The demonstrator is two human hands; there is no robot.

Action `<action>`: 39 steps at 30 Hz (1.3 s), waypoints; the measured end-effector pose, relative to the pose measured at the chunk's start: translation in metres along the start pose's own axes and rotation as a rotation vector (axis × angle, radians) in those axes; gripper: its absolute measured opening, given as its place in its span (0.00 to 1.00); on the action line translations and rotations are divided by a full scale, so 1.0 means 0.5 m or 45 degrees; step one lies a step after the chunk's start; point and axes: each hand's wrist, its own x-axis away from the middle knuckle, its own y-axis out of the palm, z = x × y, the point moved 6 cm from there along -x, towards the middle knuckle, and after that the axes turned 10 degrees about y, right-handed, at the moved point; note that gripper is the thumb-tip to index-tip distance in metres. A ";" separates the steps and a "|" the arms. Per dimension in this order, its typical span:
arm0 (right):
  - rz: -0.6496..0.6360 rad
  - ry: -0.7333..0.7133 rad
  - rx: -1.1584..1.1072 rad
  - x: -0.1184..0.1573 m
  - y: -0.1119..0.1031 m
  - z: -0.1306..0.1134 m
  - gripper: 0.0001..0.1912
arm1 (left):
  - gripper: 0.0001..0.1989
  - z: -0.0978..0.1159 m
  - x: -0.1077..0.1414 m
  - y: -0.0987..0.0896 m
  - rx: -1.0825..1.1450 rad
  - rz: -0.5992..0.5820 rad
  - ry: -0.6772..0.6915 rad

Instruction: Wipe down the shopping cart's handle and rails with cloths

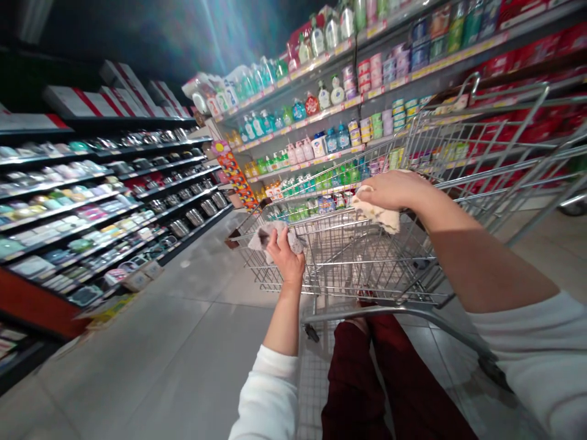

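My left hand [287, 255] is closed on a grey cloth [261, 240], which lies against the near top rim of a metal shopping cart [348, 269]. Further right, my right hand [389, 189] grips a cream cloth [376, 214] over the cart's upper wires. The cloth hangs below my fingers on the side of the basket. Through the wire mesh the cart's bottom shows no goods.
Bottles and jars fill the tall shelves [293, 125] behind the cart. Shelves of pots and bowls [92, 189] run along the left, past the tiled floor [169, 342]. Cart wheels [312, 333] and my legs [362, 379] are below.
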 end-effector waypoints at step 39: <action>-0.043 0.101 0.012 0.023 -0.017 -0.014 0.27 | 0.30 0.128 0.052 0.058 0.072 -0.181 0.172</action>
